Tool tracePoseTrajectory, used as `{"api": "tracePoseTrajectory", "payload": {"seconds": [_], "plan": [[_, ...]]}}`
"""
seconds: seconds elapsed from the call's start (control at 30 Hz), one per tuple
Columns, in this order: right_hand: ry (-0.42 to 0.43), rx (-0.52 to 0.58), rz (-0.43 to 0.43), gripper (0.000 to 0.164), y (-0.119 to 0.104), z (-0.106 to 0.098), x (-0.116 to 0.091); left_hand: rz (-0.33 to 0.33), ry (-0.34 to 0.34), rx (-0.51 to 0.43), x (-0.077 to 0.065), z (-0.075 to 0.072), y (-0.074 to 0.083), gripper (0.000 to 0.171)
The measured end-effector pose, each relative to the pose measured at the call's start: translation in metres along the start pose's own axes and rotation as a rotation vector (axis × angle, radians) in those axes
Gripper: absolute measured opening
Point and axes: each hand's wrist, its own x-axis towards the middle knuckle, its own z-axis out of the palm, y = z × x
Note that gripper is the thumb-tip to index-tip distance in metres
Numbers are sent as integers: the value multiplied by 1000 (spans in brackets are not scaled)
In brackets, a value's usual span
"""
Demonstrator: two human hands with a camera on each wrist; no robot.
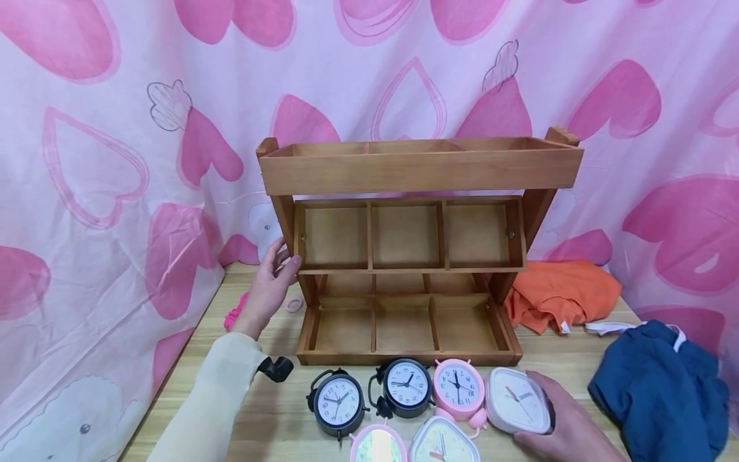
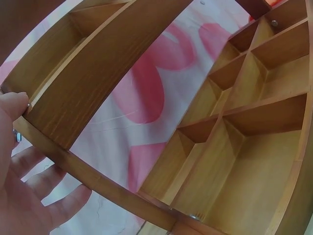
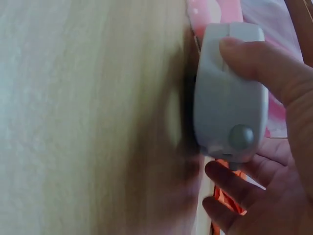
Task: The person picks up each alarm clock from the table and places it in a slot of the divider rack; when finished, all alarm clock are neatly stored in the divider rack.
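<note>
A brown wooden shelf rack [image 1: 420,173] stands on the table, with three tiers divided into compartments. My left hand [image 1: 276,279] grips its left side at the middle tier; in the left wrist view the thumb [image 2: 14,104] lies at the tray's corner and the fingers reach across the side post. At the lower right, my right hand [image 1: 568,423] holds a white alarm clock [image 1: 518,399], its face up. The right wrist view shows the thumb on the clock's side. Beside it are two black alarm clocks [image 1: 339,401], two pink ones [image 1: 458,388] and another white one [image 1: 443,443].
An orange cloth [image 1: 562,292] lies right of the rack, and a dark blue cloth [image 1: 658,385] with white straps is nearer. Left of the rack are a pink scrunchie [image 1: 235,312] and a small pink ring [image 1: 294,305]. A pink heart-patterned curtain [image 1: 358,70] hangs behind.
</note>
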Motion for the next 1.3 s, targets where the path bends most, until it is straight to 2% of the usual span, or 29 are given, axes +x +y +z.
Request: {"api": "tracePoseTrajectory", "payload": {"seconds": [0.1,0.27,0.4,0.5,0.6,0.8,0.9,1.1,1.3], "plan": [[5,18,13,112,-3,-7,-5,0,-1,-3,0,0,0,70],[103,-31,-2,116,-18,-27,-11,-5,-10,6,0,-1,1,71],[231,-25,-83,116,-33,-39,-3,-9,-21,20,1,-3,1,72],[320,-20,-178,113,-43,-42,11,-16,-24,32,1,-3,2,73],[357,-4,-244,110,-51,-44,29,-18,-27,39,0,-3,3,73],[370,6,-338,102,-62,-40,63,-9,-23,40,1,-2,1,71],[353,-14,-343,100,-66,-36,75,0,-22,41,1,-2,1,70],[334,-138,-325,95,-71,-29,88,-1,-24,70,0,-2,1,70],[356,-216,-364,83,-76,-24,94,-5,-27,56,-1,-1,2,70]]}}
